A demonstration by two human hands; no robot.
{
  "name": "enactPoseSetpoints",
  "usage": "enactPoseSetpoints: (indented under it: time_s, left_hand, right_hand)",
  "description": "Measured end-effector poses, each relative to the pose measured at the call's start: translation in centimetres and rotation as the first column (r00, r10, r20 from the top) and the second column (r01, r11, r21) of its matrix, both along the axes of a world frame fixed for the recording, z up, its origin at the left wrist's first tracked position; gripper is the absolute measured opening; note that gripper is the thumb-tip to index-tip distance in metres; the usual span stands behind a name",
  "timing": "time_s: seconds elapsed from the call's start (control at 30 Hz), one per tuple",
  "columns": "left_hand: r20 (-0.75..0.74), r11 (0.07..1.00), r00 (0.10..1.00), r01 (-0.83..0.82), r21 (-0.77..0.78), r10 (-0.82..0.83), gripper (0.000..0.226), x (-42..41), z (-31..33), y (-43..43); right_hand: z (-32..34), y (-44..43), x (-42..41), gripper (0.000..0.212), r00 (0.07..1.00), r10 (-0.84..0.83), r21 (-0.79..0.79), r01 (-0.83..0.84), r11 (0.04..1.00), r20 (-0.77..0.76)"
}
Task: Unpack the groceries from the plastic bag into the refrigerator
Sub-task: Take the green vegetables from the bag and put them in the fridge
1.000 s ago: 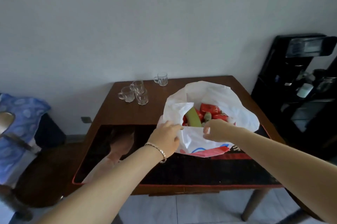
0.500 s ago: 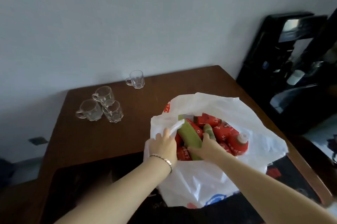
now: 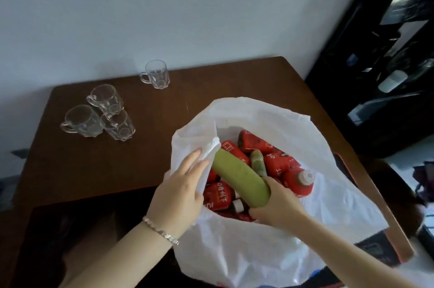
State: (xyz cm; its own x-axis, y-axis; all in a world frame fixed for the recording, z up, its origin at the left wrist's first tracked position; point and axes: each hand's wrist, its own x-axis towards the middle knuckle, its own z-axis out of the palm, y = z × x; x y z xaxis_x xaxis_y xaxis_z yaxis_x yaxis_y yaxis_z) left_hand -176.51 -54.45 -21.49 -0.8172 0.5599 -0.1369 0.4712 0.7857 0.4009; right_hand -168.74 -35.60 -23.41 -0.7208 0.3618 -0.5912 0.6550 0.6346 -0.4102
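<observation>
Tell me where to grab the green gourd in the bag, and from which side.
Grip the gourd at its near end, from the right: it lies slanted atop the red bottles with that end free, while its far end sits against the bag rim, held by the left hand. The right hand grips there.

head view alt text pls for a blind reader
A person's right hand grips a long green vegetable in an open white plastic bag on a brown table, while the left hand holds the bag's rim. Red bottles fill the bag; four glass mugs stand beyond it.
</observation>
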Motion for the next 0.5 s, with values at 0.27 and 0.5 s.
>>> enactPoseSetpoints:
  time_s: [0.27, 0.5]
  left_hand:
    - [-0.015, 0.996, 1.000, 0.016, -0.091, -0.017, 0.068, 3.4, 1.6, 6.1]
    - [-0.525, 0.988, 0.837, 0.130, -0.081, -0.153, 0.034, 2.7, 0.3, 9.5]
  right_hand:
    - [4.0, 6.4, 8.9, 0.074, 0.907, -0.139, 0.162, 0.218, 0.962, -0.397]
    - [3.3, 13.5, 10.4, 0.075, 0.886, -0.259, 0.332, 0.395, 0.857, -0.385]
